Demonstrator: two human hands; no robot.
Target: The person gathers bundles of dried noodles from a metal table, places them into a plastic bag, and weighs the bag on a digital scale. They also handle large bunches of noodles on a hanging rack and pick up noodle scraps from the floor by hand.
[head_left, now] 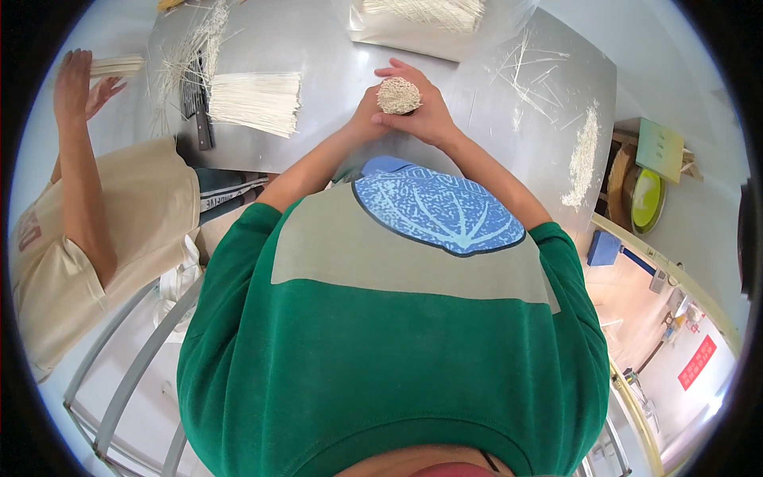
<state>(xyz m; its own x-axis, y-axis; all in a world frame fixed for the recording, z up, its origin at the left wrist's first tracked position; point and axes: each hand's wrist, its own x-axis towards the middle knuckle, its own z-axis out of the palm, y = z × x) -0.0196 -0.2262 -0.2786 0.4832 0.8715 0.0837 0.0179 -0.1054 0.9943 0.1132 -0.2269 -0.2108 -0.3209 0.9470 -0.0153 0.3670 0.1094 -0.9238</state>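
Note:
A bundle of dried noodles [399,95] stands upright between my hands, its round cut end facing up. My right hand [433,111] wraps round its right side, thumb across the near side and fingers at the far side. Against its left side is my left hand [364,118], closed round the bundle, with most of its fingers hidden. Left of my hands, a flat stack of dried noodles [254,103] lies on the metal table [334,79]. Beside that stack is a knife with a dark handle [203,131], partly covered by loose noodles [187,71].
At the far edge, a clear plastic-lined container [397,36] holds more noodles. Scattered noodles [536,79] and a strip of short broken pieces [584,155] lie on the right. A co-worker's hand [73,83] holds a noodle bundle at far left. A green bowl [648,199] stands beyond the table's right edge.

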